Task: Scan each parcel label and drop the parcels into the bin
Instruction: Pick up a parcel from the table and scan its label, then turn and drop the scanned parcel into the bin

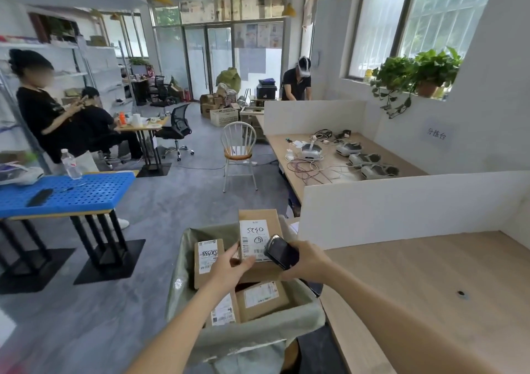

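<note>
My left hand (231, 264) grips the near edge of a brown cardboard parcel (259, 224) with a white label, held above the bin (183, 281). A black handheld scanner (281, 251) is in my right hand (308, 260), its head close over the label's lower right. The bin is a box lined with a grey-green bag and stands beside the wooden table (430, 287). Inside it lie other labelled parcels: one at the left (206, 261), one at the lower right (262, 297) and another (223, 313) partly under my left forearm.
A white partition (401, 207) rises behind the table. At the left stands a blue perforated table (86, 193) with a water bottle (71, 164). A white chair (239, 149) is ahead on the grey floor. Other people sit and stand farther off.
</note>
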